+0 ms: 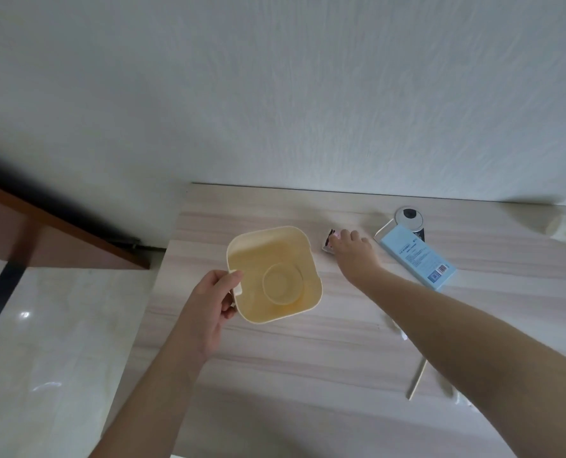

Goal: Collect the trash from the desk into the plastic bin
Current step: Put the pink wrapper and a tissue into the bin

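Left hand (209, 305) grips the bin (275, 276) by its near-left rim, mouth up on the desk (308, 358). Right hand (354, 249) pinches a wrapper (328, 240) just right of the bin; bin lies leftward, close.

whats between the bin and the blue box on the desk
The right hand, reaching onto a small wrapper, lies between the bin and blue box in the head view.
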A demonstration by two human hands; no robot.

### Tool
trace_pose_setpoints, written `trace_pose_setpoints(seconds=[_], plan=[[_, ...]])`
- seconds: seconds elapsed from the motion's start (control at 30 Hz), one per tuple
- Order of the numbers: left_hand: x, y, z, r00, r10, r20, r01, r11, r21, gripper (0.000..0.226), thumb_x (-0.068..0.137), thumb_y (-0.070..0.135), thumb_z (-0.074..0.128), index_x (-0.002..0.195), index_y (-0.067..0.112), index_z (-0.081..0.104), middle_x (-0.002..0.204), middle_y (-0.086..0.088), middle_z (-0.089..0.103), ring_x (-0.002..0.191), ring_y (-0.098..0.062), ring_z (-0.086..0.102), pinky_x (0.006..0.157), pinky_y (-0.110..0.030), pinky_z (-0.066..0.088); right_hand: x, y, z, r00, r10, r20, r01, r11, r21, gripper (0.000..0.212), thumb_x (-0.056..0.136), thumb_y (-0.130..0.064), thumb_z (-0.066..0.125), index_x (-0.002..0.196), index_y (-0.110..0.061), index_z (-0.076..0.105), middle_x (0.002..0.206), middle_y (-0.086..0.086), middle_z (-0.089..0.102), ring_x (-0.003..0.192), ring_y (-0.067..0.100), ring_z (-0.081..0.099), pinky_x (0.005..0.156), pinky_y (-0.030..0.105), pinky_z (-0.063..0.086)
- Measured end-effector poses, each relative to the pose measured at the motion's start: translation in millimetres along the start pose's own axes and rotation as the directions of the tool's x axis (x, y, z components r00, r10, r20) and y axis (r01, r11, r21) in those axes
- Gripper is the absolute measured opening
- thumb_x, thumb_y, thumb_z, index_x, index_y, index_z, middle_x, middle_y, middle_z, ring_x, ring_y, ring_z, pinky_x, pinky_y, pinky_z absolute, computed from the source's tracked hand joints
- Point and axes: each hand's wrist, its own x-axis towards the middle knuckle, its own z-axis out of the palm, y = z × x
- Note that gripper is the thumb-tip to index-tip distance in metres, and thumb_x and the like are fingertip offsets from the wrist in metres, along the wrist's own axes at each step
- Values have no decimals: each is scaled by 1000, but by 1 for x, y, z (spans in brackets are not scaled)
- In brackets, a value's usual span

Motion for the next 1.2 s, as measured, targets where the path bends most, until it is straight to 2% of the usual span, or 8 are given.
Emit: trace_pose_setpoints(seconds=[0.2, 0.3, 0.43, 0.6, 0.77, 0.93, 1.07, 1.2], plan=[[-21, -6, -3, 999, 14, 35, -14, 1000, -1, 23, 85, 23, 66, 70, 17, 50, 49, 10, 42, 49, -9, 38, 62, -33, 32, -68, -17, -3, 1000, 10, -10, -11, 998, -69, 47, 70, -11, 73, 116, -10, 63, 96, 7, 65, 80, 22, 62, 62, 28, 51], [-29, -11, -8, 999, -12, 47, 12, 1000, 6, 22, 89, 20, 64, 71, 17, 52, 52, 8, 42, 53, -11, 38, 66, -35, 36, -91, -23, 13, 999, 16, 28, -17, 998, 54, 45, 86, 1, 52, 130, -5, 46, 114, 13, 57, 95, 28, 56, 74, 33, 50], [-42, -21, -10, 996, -33, 85, 32, 999, 17, 24, 90, 18, 62, 70, 17, 51, 52, 7, 41, 51, -11, 37, 65, -33, 36, -117, -24, 18, 990, 112, 83, -128, 965, 228, 46, 89, 2, 41, 133, -13, 39, 115, 9, 57, 101, 27, 54, 78, 37, 47], [-51, -32, -15, 989, -44, 142, 36, 998, 59, 22, 91, 18, 61, 73, 16, 50, 49, 9, 42, 48, -9, 38, 65, -34, 35, -148, -19, -15, 908, 364, 208, -413, 693, 590, 39, 91, -6, 42, 129, -16, 45, 106, 12, 65, 89, 32, 59, 75, 38, 45], [-53, -35, -27, 981, -29, 190, 9, 995, 103, 20, 90, 17, 63, 75, 15, 51, 47, 12, 44, 44, -5, 40, 59, -31, 32, -200, -35, -78, 845, 531, 67, -327, 414, 849, 30, 95, -31, 51, 124, -26, 53, 105, -2, 70, 88, 18, 66, 70, 29, 44], [-57, -34, -47, 967, -24, 253, -2, 995, 101, 21, 88, 19, 66, 73, 17, 51, 47, 13, 43, 42, -5, 39, 53, -26, 32, -241, -93, -142, 904, 426, -36, -132, 359, 924, 14, 92, -39, 57, 105, -44, 55, 82, -22, 72, 73, -8, 66, 58, 6, 46], [-60, -35, -67, 958, -35, 284, 5, 994, 107, 19, 87, 22, 68, 76, 16, 52, 51, 10, 47, 44, -7, 42, 53, -26, 34, -239, -141, -154, 943, 328, 49, -163, 330, 930, 15, 89, -35, 64, 103, -36, 61, 87, -12, 73, 76, -1, 69, 67, 20, 57], [-63, -39, -92, 936, 21, 351, -76, 987, 142, 19, 87, 22, 69, 85, 10, 54, 62, 0, 51, 49, -10, 43, 50, -23, 34, -231, -184, -149, 914, 246, 324, -315, -78, 946, 17, 92, -26, 62, 106, -17, 65, 87, 3, 77, 78, 17, 75, 79, 35, 60]])
